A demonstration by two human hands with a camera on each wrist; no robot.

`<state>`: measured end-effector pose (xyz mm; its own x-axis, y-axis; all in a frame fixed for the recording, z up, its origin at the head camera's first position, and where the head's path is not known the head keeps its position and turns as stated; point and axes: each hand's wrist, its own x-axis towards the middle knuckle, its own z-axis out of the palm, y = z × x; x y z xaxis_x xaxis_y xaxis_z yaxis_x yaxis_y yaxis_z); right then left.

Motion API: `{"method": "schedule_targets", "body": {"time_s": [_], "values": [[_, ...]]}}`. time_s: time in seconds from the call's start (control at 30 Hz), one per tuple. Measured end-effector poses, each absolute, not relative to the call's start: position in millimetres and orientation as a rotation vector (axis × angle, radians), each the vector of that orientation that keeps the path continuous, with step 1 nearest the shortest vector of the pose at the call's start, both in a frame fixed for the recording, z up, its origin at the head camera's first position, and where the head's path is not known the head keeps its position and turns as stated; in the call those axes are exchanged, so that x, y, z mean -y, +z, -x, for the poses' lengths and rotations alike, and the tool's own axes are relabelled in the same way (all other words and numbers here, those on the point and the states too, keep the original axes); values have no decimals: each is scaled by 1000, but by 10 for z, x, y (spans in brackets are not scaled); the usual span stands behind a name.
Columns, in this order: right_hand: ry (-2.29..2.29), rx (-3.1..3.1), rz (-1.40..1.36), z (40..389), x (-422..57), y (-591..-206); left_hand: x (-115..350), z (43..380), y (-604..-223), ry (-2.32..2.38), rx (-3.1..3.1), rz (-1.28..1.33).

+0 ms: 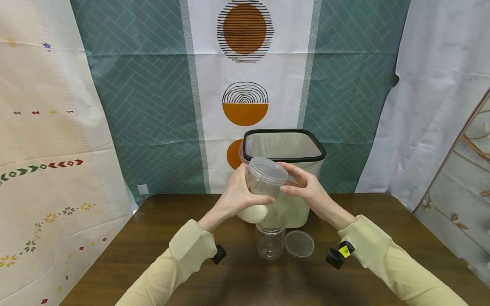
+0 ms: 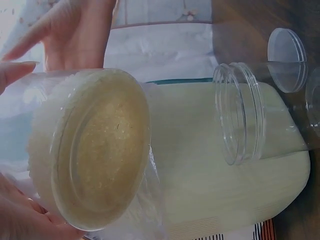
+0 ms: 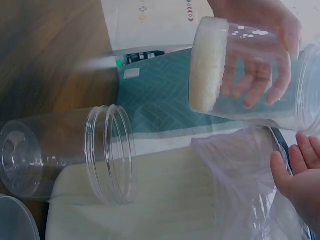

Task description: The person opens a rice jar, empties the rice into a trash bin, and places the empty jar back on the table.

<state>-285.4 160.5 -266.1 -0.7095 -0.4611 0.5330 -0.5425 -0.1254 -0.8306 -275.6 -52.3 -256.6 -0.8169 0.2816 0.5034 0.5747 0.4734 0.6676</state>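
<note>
In the head view my left hand (image 1: 239,191) holds a clear plastic jar (image 1: 261,187) in the air, fingers and thumb wrapped round its side. A translucent lid (image 1: 271,169) covers the jar's top. Pale, rice-like grains (image 3: 208,65) fill its bottom part, and the jar is tilted. My right hand (image 1: 306,187) is beside the lid, fingers apart and loosely bent; whether the fingertips touch the rim is hard to tell. Below, an uncapped clear jar (image 1: 270,244) stands upright on the table, with nothing visible inside. A loose translucent lid (image 1: 300,244) lies flat to its right.
Behind the hands stands a pale bin (image 1: 297,214) with a black rim (image 1: 285,160) and a clear plastic liner (image 3: 240,175). The brown wooden table (image 1: 183,272) ends at a patterned curtain (image 1: 153,106). Black wrist cameras sit under both sleeves.
</note>
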Motion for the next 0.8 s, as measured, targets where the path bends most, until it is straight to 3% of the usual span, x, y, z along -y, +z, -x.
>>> {"method": "schedule_targets", "body": {"time_s": [0.8], "values": [[2128,1974,-1266,2880,-1448,-2589,485,2699,-2530,-1279,2463,808]]}}
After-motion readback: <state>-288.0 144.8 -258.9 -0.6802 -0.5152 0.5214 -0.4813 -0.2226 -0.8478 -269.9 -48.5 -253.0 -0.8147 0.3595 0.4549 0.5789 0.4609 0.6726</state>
